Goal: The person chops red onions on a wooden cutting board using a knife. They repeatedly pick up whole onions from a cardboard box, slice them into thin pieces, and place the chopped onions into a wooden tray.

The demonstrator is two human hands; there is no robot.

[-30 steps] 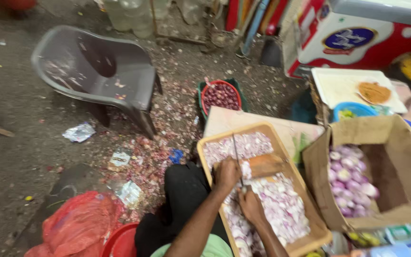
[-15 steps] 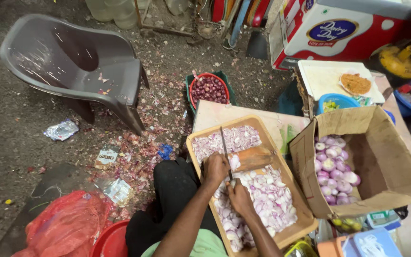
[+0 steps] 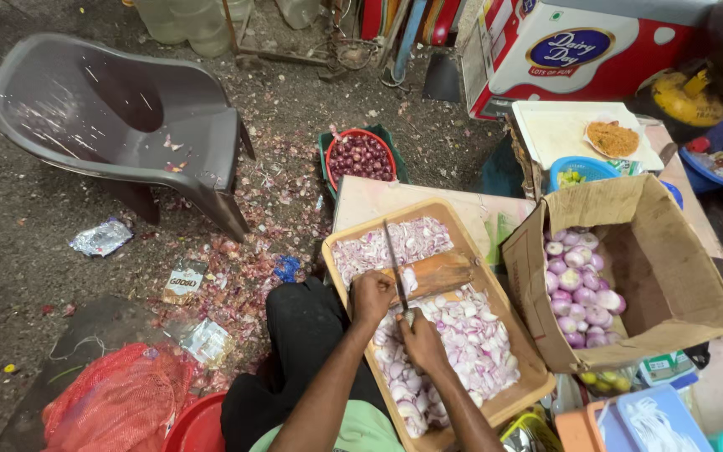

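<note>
Knife (image 3: 393,259) lowered onto wooden block (image 3: 433,274) since earlier frame.
Left hand (image 3: 371,295) clamped on knife handle; right hand (image 3: 418,337) closed over an onion; tray (image 3: 514,400) flanked by cardboard box (image 3: 663,289), grey chair (image 3: 119,125).

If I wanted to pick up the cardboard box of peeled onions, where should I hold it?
Probably with both hands under the bottom of the box, from its two long sides. It lies tipped, the open mouth facing up, onions heaped at the low end, and its flaps look thin and bent, so they may give way.
</note>
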